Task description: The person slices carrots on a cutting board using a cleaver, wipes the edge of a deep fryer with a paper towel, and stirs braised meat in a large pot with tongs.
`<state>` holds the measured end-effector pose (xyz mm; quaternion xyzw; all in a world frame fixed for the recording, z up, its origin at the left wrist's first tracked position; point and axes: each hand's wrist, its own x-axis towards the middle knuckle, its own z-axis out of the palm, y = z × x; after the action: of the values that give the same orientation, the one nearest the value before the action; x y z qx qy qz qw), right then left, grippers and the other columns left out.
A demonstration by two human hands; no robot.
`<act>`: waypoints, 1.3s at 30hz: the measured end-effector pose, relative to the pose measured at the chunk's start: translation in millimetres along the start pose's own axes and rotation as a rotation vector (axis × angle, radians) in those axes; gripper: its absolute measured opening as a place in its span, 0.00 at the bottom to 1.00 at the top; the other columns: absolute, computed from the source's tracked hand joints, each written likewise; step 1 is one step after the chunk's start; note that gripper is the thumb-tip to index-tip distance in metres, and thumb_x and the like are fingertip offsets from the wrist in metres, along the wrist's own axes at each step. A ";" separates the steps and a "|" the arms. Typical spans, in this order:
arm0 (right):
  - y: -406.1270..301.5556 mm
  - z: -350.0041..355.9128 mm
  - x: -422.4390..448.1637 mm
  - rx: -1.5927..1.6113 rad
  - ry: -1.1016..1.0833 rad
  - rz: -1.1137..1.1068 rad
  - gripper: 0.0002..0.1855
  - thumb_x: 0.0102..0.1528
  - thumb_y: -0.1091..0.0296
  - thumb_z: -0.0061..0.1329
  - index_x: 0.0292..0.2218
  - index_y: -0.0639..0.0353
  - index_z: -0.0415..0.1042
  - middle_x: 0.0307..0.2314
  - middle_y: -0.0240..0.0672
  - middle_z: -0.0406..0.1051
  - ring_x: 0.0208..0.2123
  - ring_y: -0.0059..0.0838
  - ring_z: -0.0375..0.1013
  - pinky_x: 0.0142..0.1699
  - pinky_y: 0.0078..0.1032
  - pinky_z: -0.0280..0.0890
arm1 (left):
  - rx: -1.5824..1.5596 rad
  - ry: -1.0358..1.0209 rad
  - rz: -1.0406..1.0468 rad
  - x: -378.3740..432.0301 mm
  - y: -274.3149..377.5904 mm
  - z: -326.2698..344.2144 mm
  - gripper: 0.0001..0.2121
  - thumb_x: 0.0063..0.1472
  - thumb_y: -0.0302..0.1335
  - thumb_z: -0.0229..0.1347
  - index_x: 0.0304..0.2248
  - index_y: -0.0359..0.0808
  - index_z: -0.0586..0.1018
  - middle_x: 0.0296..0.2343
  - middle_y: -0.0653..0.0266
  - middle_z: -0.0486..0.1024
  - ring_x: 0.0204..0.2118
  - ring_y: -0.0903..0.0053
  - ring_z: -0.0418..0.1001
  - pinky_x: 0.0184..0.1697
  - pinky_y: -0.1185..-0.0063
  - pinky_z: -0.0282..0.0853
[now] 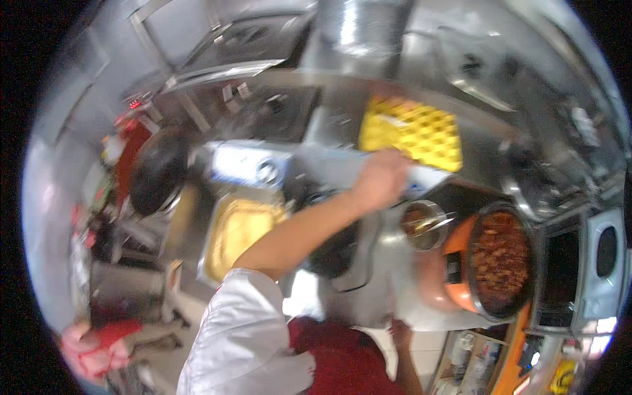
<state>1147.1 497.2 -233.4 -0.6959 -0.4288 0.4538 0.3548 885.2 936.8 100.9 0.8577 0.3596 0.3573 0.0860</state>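
Note:
My left hand (384, 178), its white-sleeved arm stretched across my front, is closed over the edge of a long white and blue box (249, 165), near that box's right end. Just beyond my fingers is a yellow dimpled tray (411, 131), like an egg tray. Under my forearm sits a rectangular metal pan (247, 232) with a yellow layer inside. A round black item (338, 249) is partly hidden by the same arm. My right hand (402, 335) hangs low beside my dark red apron (340, 355); blur hides its fingers.
A large orange pot (456, 281) of brown chunks stands at the right, beside a small metal pot (423, 224) with utensils. To the left is a black wok (160, 170). A tall steel pot (363, 27) stands at the back. A cord (368, 276) crosses the steel counter (395, 266).

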 end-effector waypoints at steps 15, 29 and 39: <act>-78.7 26.8 29.3 0.146 -0.034 0.015 0.14 0.63 0.61 0.46 0.42 0.64 0.71 0.14 0.27 0.65 0.13 0.14 0.61 0.19 0.15 0.57 | -1.198 0.220 -1.773 -440.0 87.7 -201.3 0.17 0.67 0.44 0.47 0.44 0.37 0.69 0.26 0.58 0.76 0.16 0.75 0.71 0.19 0.78 0.70; -114.8 66.4 27.8 -0.034 0.016 0.054 0.14 0.63 0.62 0.44 0.40 0.66 0.73 0.15 0.29 0.67 0.14 0.18 0.65 0.20 0.18 0.61 | -1.079 0.279 -1.493 -450.4 112.7 -206.5 0.09 0.67 0.32 0.47 0.33 0.35 0.65 0.17 0.65 0.67 0.12 0.79 0.64 0.14 0.80 0.62; -113.1 64.3 13.2 -0.163 -0.050 -0.013 0.18 0.62 0.57 0.47 0.39 0.67 0.73 0.20 0.29 0.68 0.20 0.21 0.68 0.24 0.21 0.63 | -1.140 0.332 -1.537 -463.8 102.9 -208.9 0.10 0.67 0.33 0.48 0.33 0.34 0.67 0.16 0.63 0.67 0.12 0.79 0.64 0.14 0.79 0.62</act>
<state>1058.8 559.1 -159.4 -0.7083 -0.4775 0.4322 0.2891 576.0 524.6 39.5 0.1572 0.6022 0.4407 0.6469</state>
